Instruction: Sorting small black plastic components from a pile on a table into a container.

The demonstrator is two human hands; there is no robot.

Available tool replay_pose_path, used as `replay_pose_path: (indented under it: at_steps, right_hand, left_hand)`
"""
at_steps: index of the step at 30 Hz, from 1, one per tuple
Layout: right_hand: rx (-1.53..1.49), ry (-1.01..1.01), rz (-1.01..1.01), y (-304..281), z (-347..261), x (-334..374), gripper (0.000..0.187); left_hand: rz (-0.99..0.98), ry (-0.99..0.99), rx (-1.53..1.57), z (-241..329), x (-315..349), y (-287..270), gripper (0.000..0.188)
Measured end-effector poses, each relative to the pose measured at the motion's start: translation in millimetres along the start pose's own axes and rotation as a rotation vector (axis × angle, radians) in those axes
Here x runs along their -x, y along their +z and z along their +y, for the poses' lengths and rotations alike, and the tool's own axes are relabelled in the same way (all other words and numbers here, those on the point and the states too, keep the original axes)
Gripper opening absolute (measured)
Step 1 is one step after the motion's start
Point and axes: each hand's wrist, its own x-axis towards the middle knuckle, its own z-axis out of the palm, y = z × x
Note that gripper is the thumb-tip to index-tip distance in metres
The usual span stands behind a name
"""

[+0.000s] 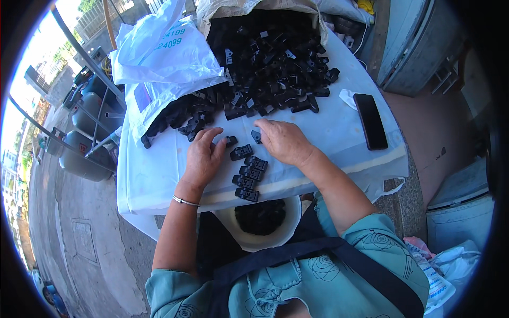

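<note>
My left hand (204,158) rests over the table with its thumb and fingers closed round a small black plastic part (230,141), partly hidden by the hand. To the right, my right hand (286,142) pinches another black plastic piece (256,137) between thumb and fingertips. Between and below the hands, several black clip-like parts (249,174) lie in a short stack of rows toward the table's near edge. Beyond my hands spreads a large pile of loose black parts (275,79), spilling from a paper sack (321,26) and a white plastic bag (164,63).
A black phone (370,122) lies on the right side of the white-covered table (164,180), beside a crumpled white tissue (348,99). Below the near edge, a pale bucket (294,217) holds more black parts. Grey gas cylinders (85,159) stand at the left.
</note>
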Motion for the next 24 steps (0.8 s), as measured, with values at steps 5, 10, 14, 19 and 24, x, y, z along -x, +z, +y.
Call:
replay_pose_path:
  at_steps: [5,10,14,19,24]
  right_hand:
    - [0.311,0.310,-0.063,-3,5,-4,0.012]
    - [0.206,0.291,-0.025,-14,-10,2,0.016]
    - [0.062,0.086,-0.145,-7,-21,2,0.029]
    - [-0.234,-0.217,-0.254,-4,-24,5,0.028]
    - [-0.234,-0.147,-0.037,6,-28,-2,0.028]
  left_hand:
    - [-0.135,-0.024,-0.126,11,7,-7,0.031]
    - [-0.188,-0.174,-0.183,26,7,-18,0.029]
    - [-0.107,0.437,-0.318,5,-4,-24,0.034]
    - [-0.235,0.252,-0.114,-12,-5,-16,0.039]
    - [-0.172,0.133,0.035,-12,5,-2,0.055]
